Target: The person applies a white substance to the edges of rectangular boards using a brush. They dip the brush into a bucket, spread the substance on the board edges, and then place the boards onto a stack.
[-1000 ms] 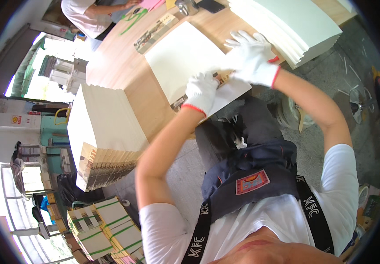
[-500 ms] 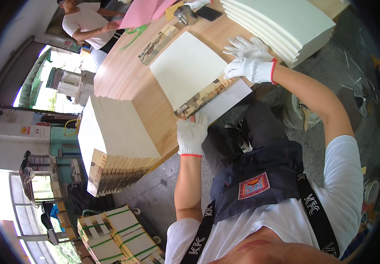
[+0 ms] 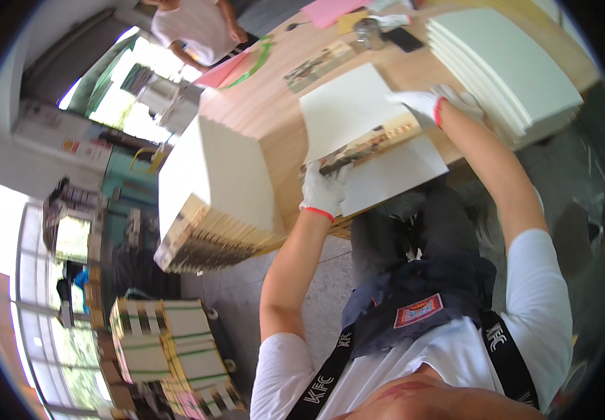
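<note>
My left hand (image 3: 325, 187), in a white knit glove with a red cuff, is closed on the left near corner of a large white sheet (image 3: 348, 101). A brown printed picture band (image 3: 372, 142) runs along the sheet's near side. At the sheet's right edge is my gloved right hand (image 3: 421, 105), somewhat blurred, its fingers together and gripping that edge. The sheet bows upward between my hands. Beneath the band lies another plain white sheet (image 3: 404, 171), reaching to the table's near edge. Just past my right hand rests a loose white glove (image 3: 465, 101).
A tall stack of white sheets with printed edges (image 3: 229, 171) stands left; a thick pale stack (image 3: 509, 66) stands right. Farther back are a printed strip (image 3: 318, 65), metal cup (image 3: 369, 33), phone (image 3: 405, 39) and green ribbon (image 3: 257, 61). A person (image 3: 194, 31) stands beyond the table.
My left hand has lifted its end of the sheet, which now bows. My right hand has shifted along the right edge, away from me. The view has turned, and the other person's arms have lowered.
</note>
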Tool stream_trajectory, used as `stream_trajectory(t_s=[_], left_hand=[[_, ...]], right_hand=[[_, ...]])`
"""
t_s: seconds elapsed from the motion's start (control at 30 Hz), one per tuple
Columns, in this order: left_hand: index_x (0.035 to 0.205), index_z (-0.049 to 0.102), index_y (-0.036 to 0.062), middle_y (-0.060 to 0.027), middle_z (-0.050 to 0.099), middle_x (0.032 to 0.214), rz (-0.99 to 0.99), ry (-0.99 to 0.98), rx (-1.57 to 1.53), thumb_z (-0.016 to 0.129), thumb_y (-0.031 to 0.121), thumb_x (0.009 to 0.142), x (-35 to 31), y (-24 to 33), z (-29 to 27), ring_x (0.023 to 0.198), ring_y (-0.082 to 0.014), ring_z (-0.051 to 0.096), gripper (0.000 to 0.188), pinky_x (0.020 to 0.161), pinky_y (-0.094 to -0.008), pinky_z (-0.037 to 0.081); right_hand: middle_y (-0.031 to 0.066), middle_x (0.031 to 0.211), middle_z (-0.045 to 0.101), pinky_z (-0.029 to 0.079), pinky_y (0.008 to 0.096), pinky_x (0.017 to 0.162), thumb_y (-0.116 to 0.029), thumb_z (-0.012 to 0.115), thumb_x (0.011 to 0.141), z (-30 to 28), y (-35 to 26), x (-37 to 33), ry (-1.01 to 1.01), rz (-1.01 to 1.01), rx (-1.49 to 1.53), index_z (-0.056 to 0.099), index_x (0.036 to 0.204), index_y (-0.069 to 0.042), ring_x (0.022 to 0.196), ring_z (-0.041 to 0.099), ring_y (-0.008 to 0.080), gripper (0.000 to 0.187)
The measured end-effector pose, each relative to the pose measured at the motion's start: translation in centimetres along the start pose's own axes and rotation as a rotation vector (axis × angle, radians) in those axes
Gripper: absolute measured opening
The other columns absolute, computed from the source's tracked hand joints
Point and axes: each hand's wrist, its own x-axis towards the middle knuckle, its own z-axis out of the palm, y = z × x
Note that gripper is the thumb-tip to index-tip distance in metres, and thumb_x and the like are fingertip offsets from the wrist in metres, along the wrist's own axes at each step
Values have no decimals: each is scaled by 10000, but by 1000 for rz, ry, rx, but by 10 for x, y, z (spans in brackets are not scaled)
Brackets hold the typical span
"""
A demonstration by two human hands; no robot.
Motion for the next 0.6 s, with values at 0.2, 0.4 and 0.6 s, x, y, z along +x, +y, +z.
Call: stream_trajectory(t_s=[0.2,0.4,0.6], left_hand=[[1210,498,-16,-148,570,1091,301,-3,286,697,141,840,-52,40,-12,979,-269,620,449,775,-448,613],[1245,544,31,-121,581,1142,840,-213,699,638,113,900,-147,84,-37,982,-253,642,367,776,-369,614],[1247,566,-16,-71,657,1022,1162,-161,499,624,183,954,-216,216,-101,819,-137,653,359,709,-266,570]], right_hand=[[65,1085,658,570,321,795,-214,594,982,62,22,-32,54,-151,203,582,1208,-26,960,662,180,294],[111,1272,625,512,315,991,-118,548,1009,90,20,0,104,-723,113,511,1345,14,1141,620,201,363],[122,1300,621,435,301,1064,-246,584,998,287,-76,-21,-136,-950,67,500,1374,19,1240,565,184,468]])
